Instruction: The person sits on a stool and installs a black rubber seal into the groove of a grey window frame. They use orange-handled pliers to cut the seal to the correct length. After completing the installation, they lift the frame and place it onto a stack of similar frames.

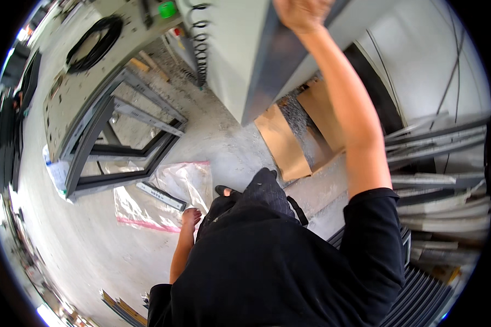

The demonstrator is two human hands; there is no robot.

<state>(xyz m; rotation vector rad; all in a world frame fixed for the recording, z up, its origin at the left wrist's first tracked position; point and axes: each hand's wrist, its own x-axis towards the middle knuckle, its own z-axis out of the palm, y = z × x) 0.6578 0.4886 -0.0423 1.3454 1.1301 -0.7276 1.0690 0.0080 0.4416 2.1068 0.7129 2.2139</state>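
Ahead and to the right of your feet, the open cardboard box (281, 143) has loose grey scraps (304, 126) in it. Your right hand (303, 13) is stretched up and forward at the tall grey panel (275, 60), fingers cut off by the view, so I can't tell their state. Your left hand (191, 216) hangs low at the near end of the labelled grey bar (161, 195) over the clear plastic bag (193, 177); I can't tell whether its fingers grip.

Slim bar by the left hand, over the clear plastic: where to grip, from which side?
Probably near its right-hand end, pinched across its narrow width. The bar is slim and straight, and that end lies by the left hand, so come from the picture's lower right. Whether they touch is unclear.
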